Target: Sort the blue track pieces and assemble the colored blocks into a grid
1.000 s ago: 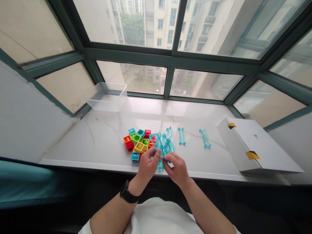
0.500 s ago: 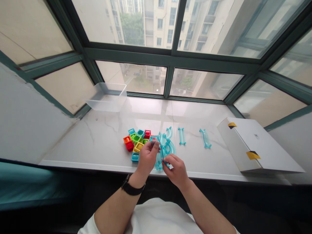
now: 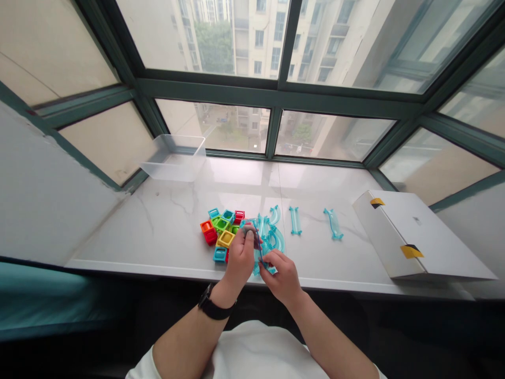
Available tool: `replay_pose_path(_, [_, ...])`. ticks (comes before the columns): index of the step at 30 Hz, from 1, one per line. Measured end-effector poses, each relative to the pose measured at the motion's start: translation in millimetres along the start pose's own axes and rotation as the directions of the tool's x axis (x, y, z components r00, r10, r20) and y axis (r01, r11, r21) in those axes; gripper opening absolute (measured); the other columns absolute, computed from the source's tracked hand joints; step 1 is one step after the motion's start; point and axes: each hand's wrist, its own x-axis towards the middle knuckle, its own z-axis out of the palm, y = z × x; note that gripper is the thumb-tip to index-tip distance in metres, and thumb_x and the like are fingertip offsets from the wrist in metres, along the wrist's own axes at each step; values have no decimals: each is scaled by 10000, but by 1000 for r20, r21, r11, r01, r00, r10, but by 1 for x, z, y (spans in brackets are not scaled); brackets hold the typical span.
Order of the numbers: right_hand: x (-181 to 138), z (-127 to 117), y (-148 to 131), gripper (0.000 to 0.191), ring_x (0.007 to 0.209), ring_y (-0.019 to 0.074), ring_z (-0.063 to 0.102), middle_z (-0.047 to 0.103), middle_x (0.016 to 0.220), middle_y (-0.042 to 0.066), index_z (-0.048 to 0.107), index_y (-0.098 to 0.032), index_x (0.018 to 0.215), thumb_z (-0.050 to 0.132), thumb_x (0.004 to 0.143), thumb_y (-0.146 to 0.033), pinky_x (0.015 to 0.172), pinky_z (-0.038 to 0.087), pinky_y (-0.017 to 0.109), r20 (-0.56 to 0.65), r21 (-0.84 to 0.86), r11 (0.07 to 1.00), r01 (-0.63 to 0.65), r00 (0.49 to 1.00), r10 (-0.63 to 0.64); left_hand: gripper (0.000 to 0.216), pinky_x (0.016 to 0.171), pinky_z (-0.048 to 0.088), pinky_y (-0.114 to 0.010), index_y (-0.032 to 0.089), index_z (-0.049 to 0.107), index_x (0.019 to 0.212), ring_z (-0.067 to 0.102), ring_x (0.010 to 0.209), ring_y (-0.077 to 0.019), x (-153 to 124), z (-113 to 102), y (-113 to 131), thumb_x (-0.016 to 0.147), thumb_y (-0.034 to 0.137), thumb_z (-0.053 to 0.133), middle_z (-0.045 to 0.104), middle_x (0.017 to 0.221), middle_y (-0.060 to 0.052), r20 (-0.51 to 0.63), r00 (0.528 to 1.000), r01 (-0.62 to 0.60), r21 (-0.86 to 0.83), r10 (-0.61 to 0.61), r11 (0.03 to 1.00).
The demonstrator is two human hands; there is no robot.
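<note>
**Both hands pinched on one thin blue track piece, just right of the blocks**

I watched the head camera from my remote station. The fingertips (image 3: 249, 235) of the left hand (image 3: 240, 259) were closed on the upper end of a thin blue track piece (image 3: 258, 245). The fingers (image 3: 270, 258) of the right hand (image 3: 283, 276) were closed on its lower end. So both hands gripped the same piece, and it stood on its edge between them, slightly tilted. Something small and grey showed at the left fingertips, but I could not tell what it was.

As my landmark I took the heap of coloured blocks (image 3: 220, 231). The held piece was just to the right of this heap, above its near right corner. The left hand covered a part of the heap's near side. Touching the heap on the right was a pile of clear blue curved tracks (image 3: 274, 238), partly behind the held piece. Farther right of the heap, one straight blue track (image 3: 294, 220) lay alone, and a second one (image 3: 332, 223) lay beyond it, well apart from the blocks. Far to the right of the heap a white box (image 3: 414, 237) rested with yellow tape at two places. Behind the heap and to its left, near the glass, stood a clear plastic tub (image 3: 173, 158). All of this was on a pale marble sill (image 3: 158, 226). Nearer to me than the heap, a black watch (image 3: 213, 306) sat on the left wrist.
</note>
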Motion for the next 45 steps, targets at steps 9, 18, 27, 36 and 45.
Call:
replay_pose_path(9, [2,-2,0,79,675,163,560,581,772,5,655,-241,859,625,921,-204,655,474,282,-3,33,999,-7,1000,7,196,783,555,-299,222,579,1103,650,781,-160,-6,1,-3,917,222,518,640,835,4,44,998,48,-49,-46,998])
replay_pose_path(18, [7,-8,1,120,670,160,537,564,749,-2,608,-240,815,622,933,-220,653,466,288,-60,41,999,-13,998,15,246,824,565,-309,223,595,993,647,857,-178,-21,7,-13,1041,447,506,646,902,-24,128,992,11,0,-11,1000])
replay_pose_path(27, [14,-15,6,172,669,155,523,548,720,-18,598,-227,780,652,938,-265,646,448,284,-142,29,995,-92,985,95,247,1049,547,-401,233,677,1207,688,1149,-245,-37,4,-25,1033,374,573,719,1196,-85,220,975,-41,69,24,997])
replay_pose_path(36, [8,-8,9,199,648,140,516,556,723,-25,594,-219,762,649,950,-256,630,442,268,-95,44,996,-75,992,79,288,1044,578,-420,212,615,1259,699,1197,-255,-32,6,-27,1017,368,628,735,1237,-109,204,978,89,-192,-49,977])
replay_pose_path(45, [19,-12,4,161,661,155,601,659,727,-6,684,-211,798,678,933,-298,641,504,272,-143,93,979,-179,971,191,263,1019,572,-393,225,677,1244,691,1179,-245,-34,0,-25,1039,367,593,717,1248,-96,214,973,-113,93,91,989])
